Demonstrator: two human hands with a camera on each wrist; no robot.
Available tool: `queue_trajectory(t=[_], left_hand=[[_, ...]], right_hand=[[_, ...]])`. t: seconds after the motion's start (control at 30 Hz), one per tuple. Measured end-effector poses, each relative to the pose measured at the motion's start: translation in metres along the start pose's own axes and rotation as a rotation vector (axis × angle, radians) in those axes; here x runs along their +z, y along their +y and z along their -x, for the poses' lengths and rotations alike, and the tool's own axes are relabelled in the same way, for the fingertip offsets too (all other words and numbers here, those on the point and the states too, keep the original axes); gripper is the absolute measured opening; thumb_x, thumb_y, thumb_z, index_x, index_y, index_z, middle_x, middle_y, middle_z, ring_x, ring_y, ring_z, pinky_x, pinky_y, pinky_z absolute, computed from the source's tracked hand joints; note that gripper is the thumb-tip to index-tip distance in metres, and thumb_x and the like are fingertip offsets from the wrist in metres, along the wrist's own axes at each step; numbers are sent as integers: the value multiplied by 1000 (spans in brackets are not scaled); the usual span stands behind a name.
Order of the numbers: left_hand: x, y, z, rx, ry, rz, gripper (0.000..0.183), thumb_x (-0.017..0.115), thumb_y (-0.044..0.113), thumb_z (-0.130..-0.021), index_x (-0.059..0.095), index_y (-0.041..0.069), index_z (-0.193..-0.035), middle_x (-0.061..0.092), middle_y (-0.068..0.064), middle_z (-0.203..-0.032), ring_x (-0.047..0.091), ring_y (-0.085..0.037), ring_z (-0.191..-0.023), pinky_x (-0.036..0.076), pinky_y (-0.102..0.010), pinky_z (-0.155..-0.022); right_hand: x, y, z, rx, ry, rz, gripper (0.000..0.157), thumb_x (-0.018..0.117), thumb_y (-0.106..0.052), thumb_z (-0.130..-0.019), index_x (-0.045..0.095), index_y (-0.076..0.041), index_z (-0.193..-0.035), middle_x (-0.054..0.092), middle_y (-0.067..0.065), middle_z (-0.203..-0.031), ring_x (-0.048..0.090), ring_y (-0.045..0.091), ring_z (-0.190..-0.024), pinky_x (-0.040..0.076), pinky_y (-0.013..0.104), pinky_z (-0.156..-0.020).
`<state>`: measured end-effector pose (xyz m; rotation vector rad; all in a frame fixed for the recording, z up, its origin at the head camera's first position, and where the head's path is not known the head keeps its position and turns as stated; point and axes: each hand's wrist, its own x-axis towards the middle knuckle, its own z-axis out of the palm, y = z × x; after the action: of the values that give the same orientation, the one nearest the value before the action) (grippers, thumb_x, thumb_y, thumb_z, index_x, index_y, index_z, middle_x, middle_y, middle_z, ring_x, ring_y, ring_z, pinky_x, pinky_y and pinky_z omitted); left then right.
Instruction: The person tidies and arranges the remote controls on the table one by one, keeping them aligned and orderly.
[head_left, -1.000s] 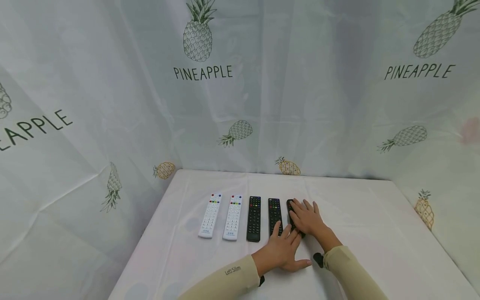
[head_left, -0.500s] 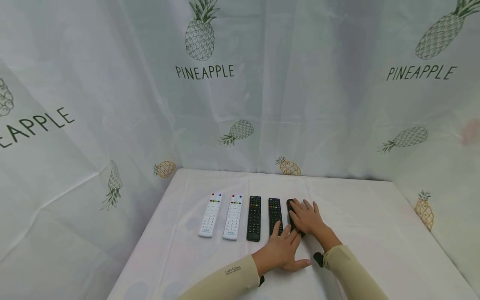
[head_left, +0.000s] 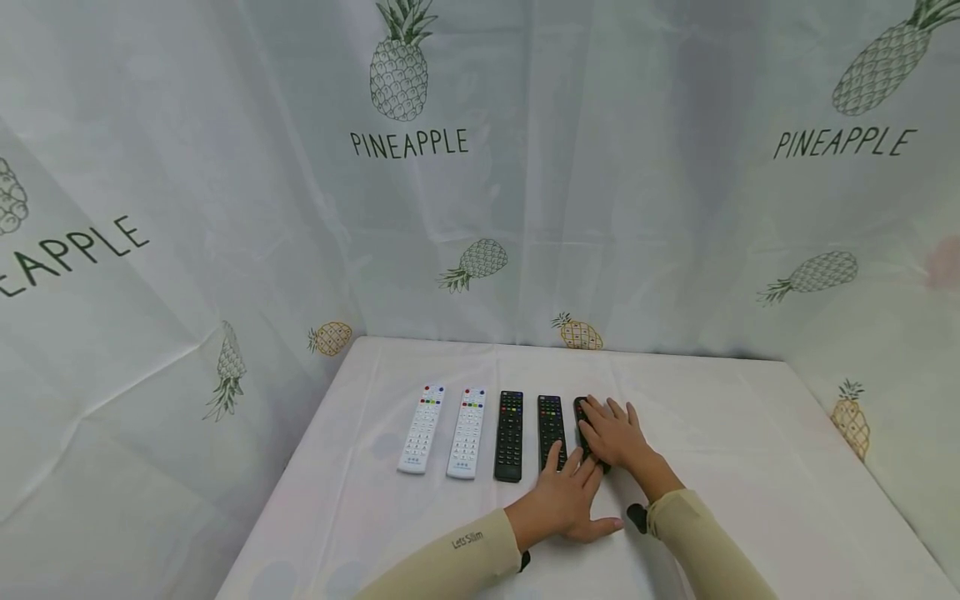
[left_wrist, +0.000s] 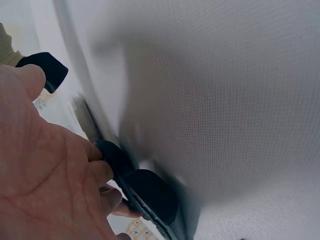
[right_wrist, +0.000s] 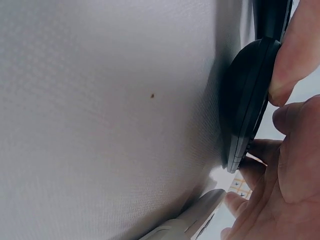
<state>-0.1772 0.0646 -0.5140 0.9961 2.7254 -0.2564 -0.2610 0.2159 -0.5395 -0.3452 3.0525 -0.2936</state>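
Observation:
Three black remote controls lie side by side on the white-covered table. The rightmost black remote (head_left: 580, 410) is mostly hidden beneath my right hand (head_left: 617, 437), which rests on it with fingers extended. My left hand (head_left: 561, 504) is spread, its fingertips touching the lower ends of the rightmost remote and the middle black remote (head_left: 551, 421). In the left wrist view the fingers of my left hand (left_wrist: 45, 175) lie on top of two black remote ends (left_wrist: 152, 192). The right wrist view has my right hand's fingertips (right_wrist: 287, 90) on a black remote (right_wrist: 245, 95).
Left of the hands lie another black remote (head_left: 508, 435) and two white remotes, the outer one (head_left: 422, 429) and the inner one (head_left: 467, 433). A pineapple-print curtain (head_left: 615, 208) hangs behind the table (head_left: 712, 417). A pale rounded object (right_wrist: 200, 212) shows low in the right wrist view, its kind unclear.

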Motion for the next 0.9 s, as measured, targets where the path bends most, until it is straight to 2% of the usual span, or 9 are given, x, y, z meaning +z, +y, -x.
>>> queue_trajectory(t=[0.47,0.67,0.9], left_hand=[[0,-1,1,10,-11,13,87,15,83,-89,20,31,-158,13,14,-165,13,-12,-154,10,-48,-124],[0,-2,0,15,-16,18,87,14,83,-89,19,31,-158,12,14,-165,12,-12,-154,9,-48,-124],[1,-3,-2,25,-1,1,87,13,83,-89,20,31,-158,12,15,-165,12,-11,-154,9,-48,-124]], right_hand=[[4,-1,1,2,32,8,52,40,-34,-105,44,-5,-148,39,19,-156,31,51,-142,13,72,-113],[5,-1,0,7,28,-10,53,39,-35,-105,42,-5,-149,38,19,-156,28,51,-143,10,72,-114],[4,0,-2,21,10,-32,61,40,-45,-104,41,-4,-150,36,20,-157,26,52,-143,8,72,-114]])
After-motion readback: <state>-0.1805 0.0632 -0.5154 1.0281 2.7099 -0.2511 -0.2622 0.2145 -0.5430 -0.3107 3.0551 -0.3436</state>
